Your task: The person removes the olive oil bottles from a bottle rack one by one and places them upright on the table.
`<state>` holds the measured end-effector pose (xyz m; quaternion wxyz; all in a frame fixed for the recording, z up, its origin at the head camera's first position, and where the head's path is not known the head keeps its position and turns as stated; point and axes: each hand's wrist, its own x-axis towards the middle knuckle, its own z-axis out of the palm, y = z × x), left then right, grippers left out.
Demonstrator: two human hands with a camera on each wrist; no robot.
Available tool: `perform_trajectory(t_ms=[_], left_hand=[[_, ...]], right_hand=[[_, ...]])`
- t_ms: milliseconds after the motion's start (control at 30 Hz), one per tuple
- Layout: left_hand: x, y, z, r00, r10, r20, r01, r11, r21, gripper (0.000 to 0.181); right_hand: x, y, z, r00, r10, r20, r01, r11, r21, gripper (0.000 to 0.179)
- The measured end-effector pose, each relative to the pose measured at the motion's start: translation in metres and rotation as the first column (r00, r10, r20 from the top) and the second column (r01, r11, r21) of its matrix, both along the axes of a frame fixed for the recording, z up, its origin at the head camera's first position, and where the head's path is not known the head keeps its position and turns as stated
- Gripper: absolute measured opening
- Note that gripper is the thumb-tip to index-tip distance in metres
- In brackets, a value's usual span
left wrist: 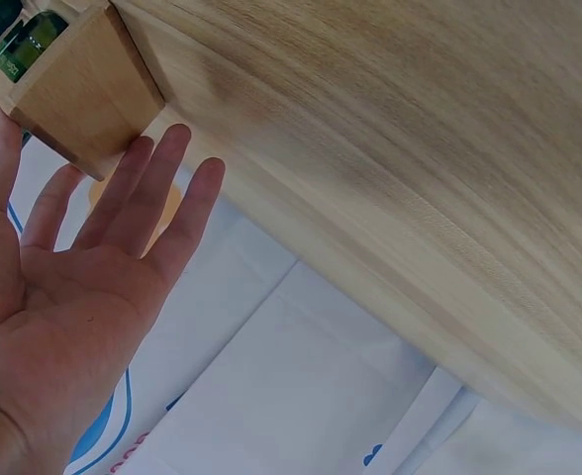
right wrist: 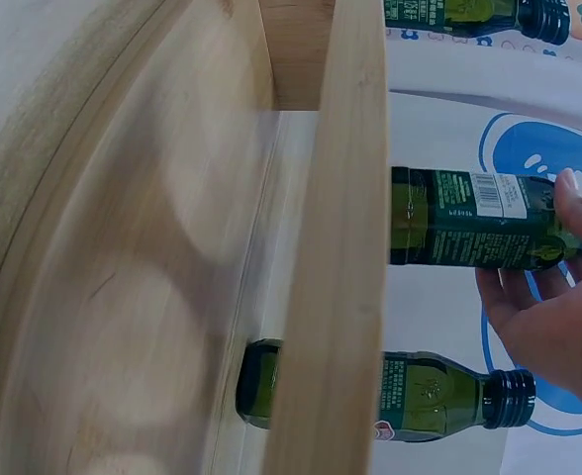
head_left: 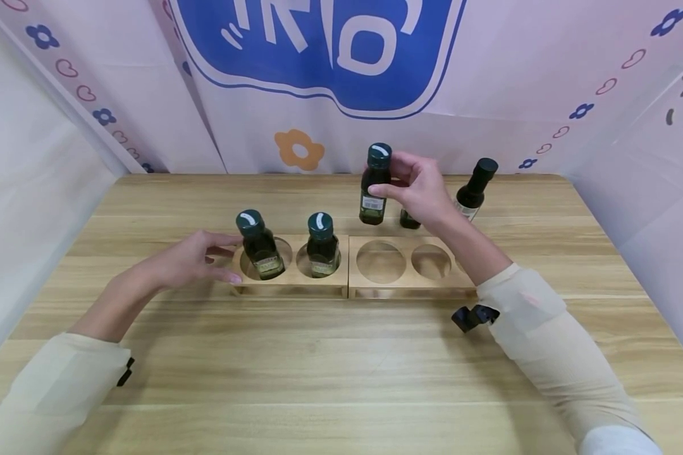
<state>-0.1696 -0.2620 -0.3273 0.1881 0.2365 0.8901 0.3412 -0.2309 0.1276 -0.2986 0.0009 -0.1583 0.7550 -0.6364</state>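
Observation:
My right hand (head_left: 418, 188) grips a dark green glass bottle (head_left: 372, 196) upright by its upper part, behind the right wooden rack (head_left: 364, 285). In the right wrist view, the thumb lies near the neck of this labelled bottle (right wrist: 459, 218), fingers beneath. My left hand (head_left: 196, 259) is at the outer end of the left wooden rack (head_left: 296, 281). Its fingers (left wrist: 152, 193) extend loosely along the end panel in the left wrist view, thumb by the rack's side. Two similar capped bottles sit in the left rack, one leaning (head_left: 262, 249) and one more upright (head_left: 322, 249).
Behind my right hand stands another green bottle (head_left: 410, 218), mostly hidden. A slimmer dark bottle with a black cap (head_left: 475, 186) stands behind the right rack. Both racks stand end to end on the wood-grain table (head_left: 319, 366); a printed cloth (head_left: 250, 133) hangs behind.

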Motion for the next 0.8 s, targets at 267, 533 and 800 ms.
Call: perform_trajectory(t_ms=[267,533,800], left_hand=[[0.000,0.000,-0.001,1.000,-0.004,-0.007,0.004,1.000,-0.005,0.069],[0.000,0.000,0.000,1.000,-0.004,-0.006,0.004,1.000,-0.002,0.069],[0.000,0.000,0.000,1.000,-0.002,-0.002,0.002,1.000,-0.003,0.069]], right_hand=[[-0.003,-0.002,-0.001,0.998,-0.049,0.043,0.047,0.998,0.043,0.050],[-0.008,-0.007,-0.006,0.997,-0.042,0.059,0.037,0.996,0.084,0.051],[-0.010,-0.009,-0.010,0.997,-0.019,0.075,0.012,0.995,0.100,0.050]])
